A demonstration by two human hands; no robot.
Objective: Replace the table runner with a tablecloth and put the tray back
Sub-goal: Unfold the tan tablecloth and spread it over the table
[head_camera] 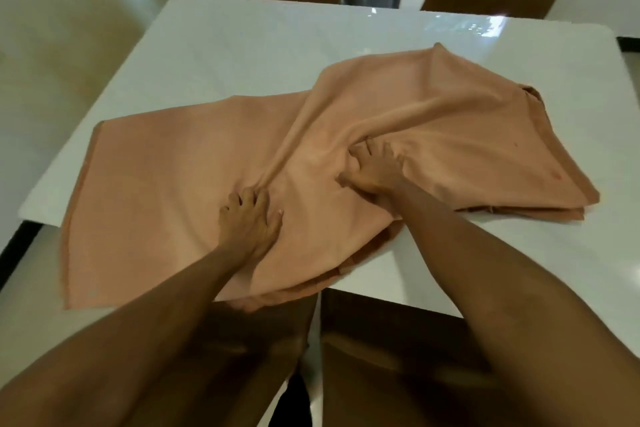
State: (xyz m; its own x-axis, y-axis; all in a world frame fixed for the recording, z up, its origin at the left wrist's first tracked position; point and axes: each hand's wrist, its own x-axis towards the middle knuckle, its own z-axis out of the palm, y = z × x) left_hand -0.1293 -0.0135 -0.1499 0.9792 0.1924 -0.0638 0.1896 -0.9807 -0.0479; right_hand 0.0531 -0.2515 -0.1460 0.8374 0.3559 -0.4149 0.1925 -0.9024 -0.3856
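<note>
Currently I'm gripping the tablecloth point(166, 177) with both hands: left hand point(251, 218) pinching a ridge, right hand point(372, 166) bunching fabric farther in. It's lying half-folded across the worktop point(242, 38), long axis left-right, with the folded bulk sitting right of my right hand.

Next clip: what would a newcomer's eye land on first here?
A peach-orange fabric tablecloth lies half-unfolded and rumpled across the near side of the glossy white table. Both hands grip its creases mid-cloth: the left hand nearer the person, the right hand further in.
</note>
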